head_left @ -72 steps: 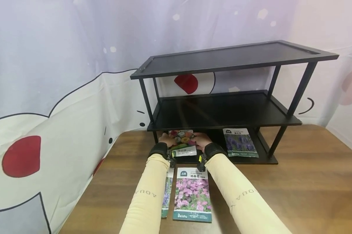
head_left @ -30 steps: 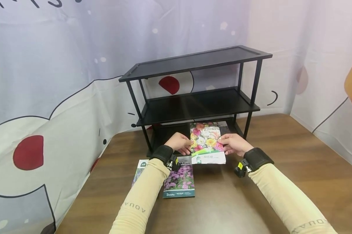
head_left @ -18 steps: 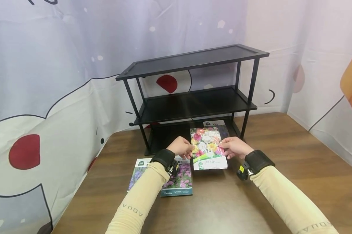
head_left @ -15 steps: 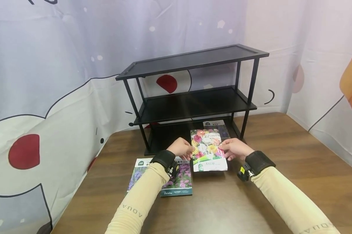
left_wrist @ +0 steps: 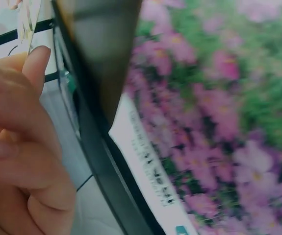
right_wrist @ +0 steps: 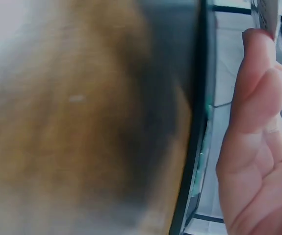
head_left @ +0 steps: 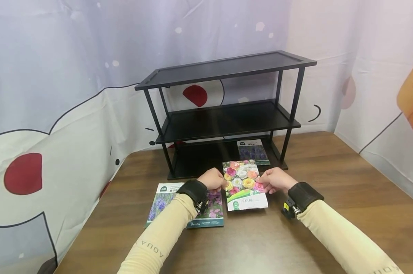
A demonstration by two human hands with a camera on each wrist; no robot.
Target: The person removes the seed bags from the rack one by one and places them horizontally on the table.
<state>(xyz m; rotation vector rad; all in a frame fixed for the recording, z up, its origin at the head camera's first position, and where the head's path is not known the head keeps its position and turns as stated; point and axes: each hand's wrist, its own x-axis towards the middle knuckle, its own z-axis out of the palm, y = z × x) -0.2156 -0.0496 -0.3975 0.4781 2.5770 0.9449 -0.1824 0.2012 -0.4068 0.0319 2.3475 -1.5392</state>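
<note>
A flower seed packet (head_left: 242, 182) with roses-like blooms in several colours is held in front of the rack's bottom shelf, its lower edge over the wooden table. My left hand (head_left: 213, 179) pinches its left edge. My right hand (head_left: 276, 179) pinches the right edge between thumb and fingers. Under my left wrist lies a pink-flowered seed packet (head_left: 213, 219), partly covered by the hand and wrist camera. Left of that is a purple-flowered seed packet (head_left: 160, 201), partly behind my sleeve. In both wrist views only a sliver of the held packet (left_wrist: 28, 22) shows at the fingertips.
A black three-tier rack (head_left: 227, 118) stands at the back of the wooden table (head_left: 254, 243). Another purple-flowered seed packet (head_left: 252, 153) lies on the right of its bottom shelf. A patterned cloth (head_left: 83, 125) hangs behind.
Both hands have drawn the multicoloured packet out from the bottom shelf, toward me and to the right. Over the last half second it has come slightly lower and nearer.
</note>
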